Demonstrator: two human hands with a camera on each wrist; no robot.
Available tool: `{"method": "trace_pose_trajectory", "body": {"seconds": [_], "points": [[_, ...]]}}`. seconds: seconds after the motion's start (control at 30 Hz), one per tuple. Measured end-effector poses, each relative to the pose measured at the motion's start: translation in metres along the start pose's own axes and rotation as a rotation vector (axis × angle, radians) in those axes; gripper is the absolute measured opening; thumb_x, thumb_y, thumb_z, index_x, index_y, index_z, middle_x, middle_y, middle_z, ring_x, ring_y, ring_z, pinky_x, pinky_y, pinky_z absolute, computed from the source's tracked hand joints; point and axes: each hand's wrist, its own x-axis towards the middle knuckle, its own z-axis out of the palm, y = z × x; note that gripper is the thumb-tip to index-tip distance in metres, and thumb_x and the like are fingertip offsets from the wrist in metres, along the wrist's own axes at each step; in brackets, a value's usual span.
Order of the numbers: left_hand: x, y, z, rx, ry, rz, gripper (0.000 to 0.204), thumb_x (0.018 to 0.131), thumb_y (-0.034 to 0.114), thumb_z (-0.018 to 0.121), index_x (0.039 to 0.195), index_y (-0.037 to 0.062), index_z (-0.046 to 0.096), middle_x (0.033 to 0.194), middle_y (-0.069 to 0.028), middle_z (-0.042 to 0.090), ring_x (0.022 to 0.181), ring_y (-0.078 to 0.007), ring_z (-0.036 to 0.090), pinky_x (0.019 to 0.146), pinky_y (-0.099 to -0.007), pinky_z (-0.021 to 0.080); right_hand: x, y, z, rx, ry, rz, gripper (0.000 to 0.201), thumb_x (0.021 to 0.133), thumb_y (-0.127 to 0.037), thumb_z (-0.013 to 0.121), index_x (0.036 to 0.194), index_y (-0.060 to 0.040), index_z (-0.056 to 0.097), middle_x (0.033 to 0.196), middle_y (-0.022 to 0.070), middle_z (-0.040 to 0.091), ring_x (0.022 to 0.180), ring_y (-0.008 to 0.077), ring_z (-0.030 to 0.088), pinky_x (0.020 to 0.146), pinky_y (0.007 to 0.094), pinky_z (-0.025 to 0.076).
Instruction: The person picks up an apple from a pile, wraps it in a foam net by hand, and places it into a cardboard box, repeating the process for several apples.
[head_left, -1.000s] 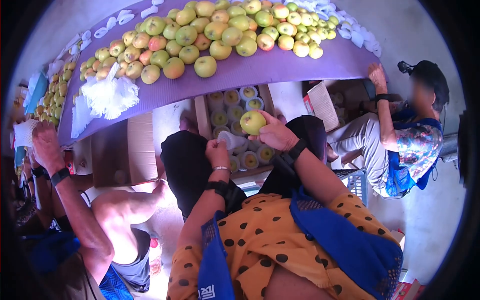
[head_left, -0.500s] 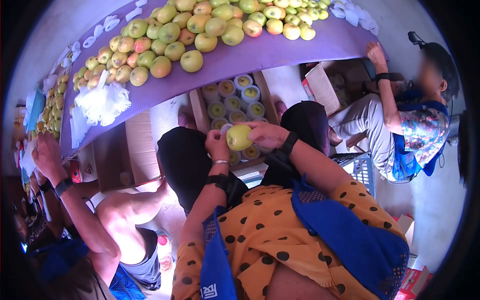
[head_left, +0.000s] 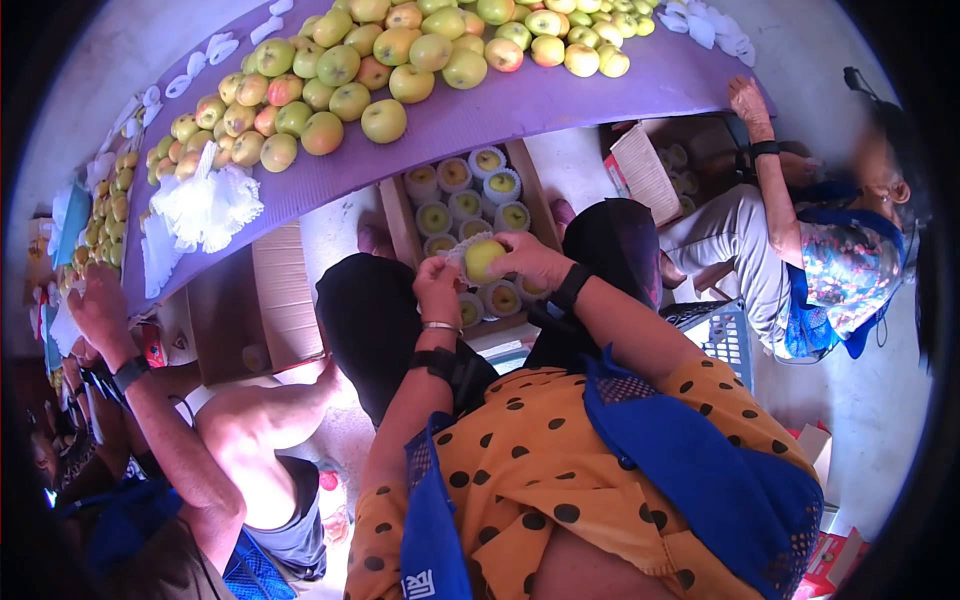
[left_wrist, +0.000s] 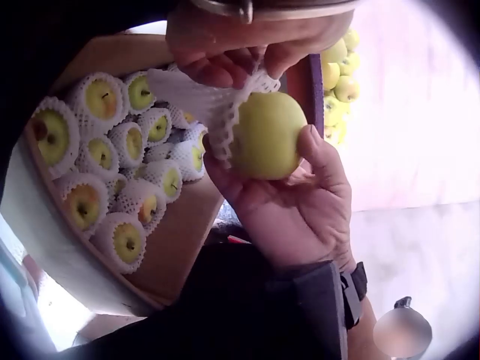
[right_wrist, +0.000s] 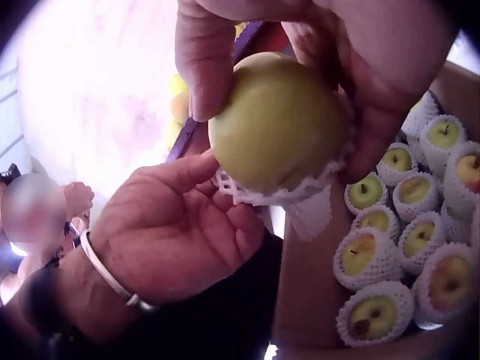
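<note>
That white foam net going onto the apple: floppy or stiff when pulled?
Probably floppy and stretchy: the foam net bends and widens around the apple where the left hand pulls it. Likely light and tearable, given its thin open mesh.

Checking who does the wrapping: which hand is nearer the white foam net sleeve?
Left. The left hand pinches the white foam net sleeve at its edge, pulling it over the yellow-green apple; the right hand grips the apple itself.

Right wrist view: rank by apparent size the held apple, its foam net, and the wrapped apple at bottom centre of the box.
1. held apple, largest, though it sits very close to the camera, which inflates it.
2. foam net, only partly showing beneath the apple, so its rank is unsure.
3. wrapped apple in the box, smallest, farther off.
</note>
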Motion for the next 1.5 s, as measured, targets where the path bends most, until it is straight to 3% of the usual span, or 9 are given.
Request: {"method": "trace_pose_trajectory", "body": {"seconds": [0.23, 0.37, 0.47, 0.57, 0.9, 0.97, 1.13, 1.27, 1.5], "points": [[-0.002, 0.002, 0.001, 0.194, -0.209, 0.120, 0.005, 0.076, 0.007, 0.056, 0.080, 0.0069, 0.053, 0.068, 0.0020, 0.052, 0.055, -0.0064, 0.048, 0.049, -0.0192, 0.040, 0.000, -0.009, 0.008, -0.192, 0.211, -0.045, 0.049, 0.060, -0.019, 0.069, 0.100, 0.0029, 0.051, 0.089, 0.0108, 0.056, 0.080, 0.0171, 0.055, 0.072, 0.0269, 0.043], [-0.010, 0.010, 0.006, 0.034, -0.042, -0.002, 0.005, 0.076, 0.006, 0.057, 0.079, 0.0069, 0.053, 0.068, 0.0021, 0.052, 0.055, -0.0060, 0.047, 0.050, -0.0192, 0.039, 0.007, 0.006, 0.012, -0.773, 0.294, -0.318, 0.053, 0.053, -0.024, 0.071, 0.092, 0.0044, 0.050, 0.093, 0.0205, 0.050, 0.087, 0.0296, 0.051, 0.077, 0.0332, 0.042], [-0.008, 0.004, 0.005, -0.013, -0.029, 0.014, 0.006, 0.075, 0.005, 0.057, 0.079, 0.0067, 0.053, 0.067, 0.0019, 0.052, 0.056, -0.0056, 0.047, 0.050, -0.0196, 0.039, 0.000, -0.005, 0.020, -0.622, 0.323, -0.168, 0.053, 0.052, -0.021, 0.071, 0.092, 0.0039, 0.049, 0.095, 0.0220, 0.046, 0.091, 0.0334, 0.047, 0.080, 0.0347, 0.040], [0.003, -0.017, -0.006, 0.202, -0.300, 0.124, 0.006, 0.074, 0.006, 0.058, 0.078, 0.0063, 0.053, 0.067, 0.0015, 0.052, 0.058, -0.0058, 0.047, 0.052, -0.0196, 0.041, 0.006, -0.003, 0.015, -0.639, 0.447, -0.192, 0.057, 0.050, -0.021, 0.072, 0.095, 0.0036, 0.048, 0.096, 0.0223, 0.046, 0.091, 0.0338, 0.047, 0.080, 0.0340, 0.040], [-0.006, 0.014, 0.010, 0.435, -0.215, -0.088, 0.038, 0.072, 0.010, 0.062, 0.103, 0.0058, 0.041, 0.100, -0.0094, 0.048, 0.081, -0.0179, 0.054, 0.056, -0.0291, 0.051, 0.004, -0.002, 0.018, -0.972, 0.160, -0.505, 0.051, 0.053, -0.010, 0.068, 0.098, 0.0025, 0.047, 0.102, 0.0189, 0.045, 0.095, 0.0335, 0.046, 0.083, 0.0349, 0.039], [-0.003, 0.008, 0.005, 0.336, -0.224, -0.178, 0.038, 0.072, 0.010, 0.061, 0.104, 0.0057, 0.040, 0.102, -0.0105, 0.048, 0.084, -0.0196, 0.055, 0.057, -0.0300, 0.051, -0.005, -0.014, 0.019, -0.860, 0.130, -0.794, 0.048, 0.055, -0.006, 0.065, 0.100, -0.0002, 0.048, 0.102, 0.0171, 0.045, 0.097, 0.0308, 0.047, 0.082, 0.0336, 0.040], [-0.006, 0.011, 0.005, -0.251, -0.198, -0.202, 0.039, 0.074, 0.003, 0.054, 0.108, 0.0055, 0.035, 0.105, -0.0130, 0.047, 0.093, -0.0274, 0.053, 0.067, -0.0405, 0.051, -0.010, -0.022, 0.012, -0.443, 0.307, -0.590, 0.041, 0.064, -0.005, 0.064, 0.102, -0.0018, 0.048, 0.100, 0.0128, 0.050, 0.092, 0.0202, 0.051, 0.079, 0.0289, 0.043], [-0.006, 0.008, 0.005, -0.308, -0.205, -0.118, 0.039, 0.074, 0.001, 0.052, 0.109, 0.0058, 0.034, 0.105, -0.0131, 0.047, 0.095, -0.0281, 0.052, 0.072, -0.0432, 0.049, -0.004, -0.010, 0.006, 0.007, 0.244, -0.201, 0.022, 0.072, -0.007, 0.061, 0.092, -0.0018, 0.053, 0.081, 0.0053, 0.054, 0.074, 0.0118, 0.052, 0.063, 0.0251, 0.044], [-0.008, 0.008, 0.006, -0.187, -0.187, -0.097, 0.041, 0.074, -0.001, 0.053, 0.109, 0.0077, 0.034, 0.108, -0.0124, 0.046, 0.095, -0.0263, 0.052, 0.072, -0.0419, 0.049, -0.002, -0.008, 0.009, -0.052, 0.353, -0.147, 0.010, 0.077, -0.007, 0.055, 0.084, -0.0008, 0.053, 0.070, 0.0026, 0.053, 0.056, 0.0071, 0.049, 0.047, 0.0211, 0.041]]}}
